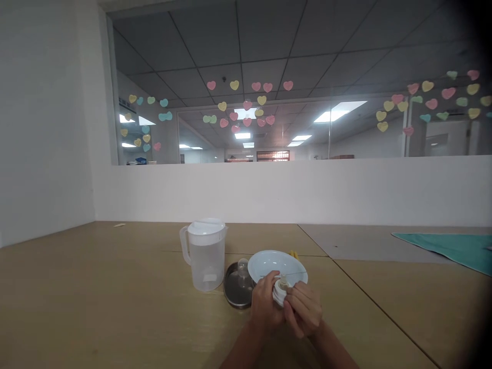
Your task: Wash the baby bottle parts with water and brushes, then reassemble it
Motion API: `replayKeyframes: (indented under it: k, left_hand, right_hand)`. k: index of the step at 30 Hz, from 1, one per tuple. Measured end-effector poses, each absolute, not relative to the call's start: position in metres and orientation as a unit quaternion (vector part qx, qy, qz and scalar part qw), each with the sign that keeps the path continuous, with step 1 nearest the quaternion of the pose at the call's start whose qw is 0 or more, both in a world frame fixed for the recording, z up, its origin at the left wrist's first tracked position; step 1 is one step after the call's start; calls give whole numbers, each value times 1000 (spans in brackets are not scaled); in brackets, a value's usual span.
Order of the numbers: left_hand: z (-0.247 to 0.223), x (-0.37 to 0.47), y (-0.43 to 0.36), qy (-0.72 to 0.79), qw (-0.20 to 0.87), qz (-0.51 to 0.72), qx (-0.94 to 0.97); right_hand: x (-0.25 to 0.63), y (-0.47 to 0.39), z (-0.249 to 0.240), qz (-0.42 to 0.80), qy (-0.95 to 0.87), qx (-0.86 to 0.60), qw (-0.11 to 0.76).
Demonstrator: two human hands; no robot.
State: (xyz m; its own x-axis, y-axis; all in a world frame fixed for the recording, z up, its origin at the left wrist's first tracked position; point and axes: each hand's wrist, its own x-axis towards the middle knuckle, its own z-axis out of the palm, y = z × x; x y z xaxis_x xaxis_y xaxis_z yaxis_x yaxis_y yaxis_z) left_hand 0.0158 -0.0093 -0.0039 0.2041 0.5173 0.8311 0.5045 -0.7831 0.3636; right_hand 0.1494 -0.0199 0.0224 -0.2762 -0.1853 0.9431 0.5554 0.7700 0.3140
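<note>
Between my two hands is a baby bottle top (281, 292), a white ring with a clear teat pointing up. My left hand (265, 300) is wrapped round its left side, and my right hand (305, 306) has its fingers closed on the right side. What lies below the ring is hidden by my hands. Just beyond them sits a pale blue bowl (269, 261). To the left, a clear dome-shaped cap (243, 269) stands in a dark metal tray (236, 294).
A lidded clear plastic pitcher (207, 261) stands left of the tray. Something yellow (294, 254) shows behind the bowl. A teal cloth (453, 248) lies at the far right. A white wall (269, 195) with a window above borders the table (115, 292).
</note>
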Motion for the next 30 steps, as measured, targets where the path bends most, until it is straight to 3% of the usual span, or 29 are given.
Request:
replayKeyframes:
  k: [5,12,14,17,22,26,30]
  left_hand:
    - [-2,17,-15,333,11,545,769]
    - [0,15,-19,326,45,564,758]
    - [0,17,-20,318,41,569,757]
    - [-1,21,-21,334,15,571,750]
    - [-3,24,-20,355,-2,554,753]
    - [-4,24,-18,359,17,536,764]
    - [-3,23,-16,361,47,531,765]
  right_hand:
    - [147,-21,21,-294,-723,-109,615]
    - [129,-36,19,-271,-757,-97,587]
    - [131,-32,15,-254,-731,-102,625]
    - [138,-20,8,-157,-656,-199,711]
    - [141,-11,4,91,-561,-299,766]
    - [142,-11,5,103,-508,-298,801]
    - [148,-7,2,107,-574,-284,761]
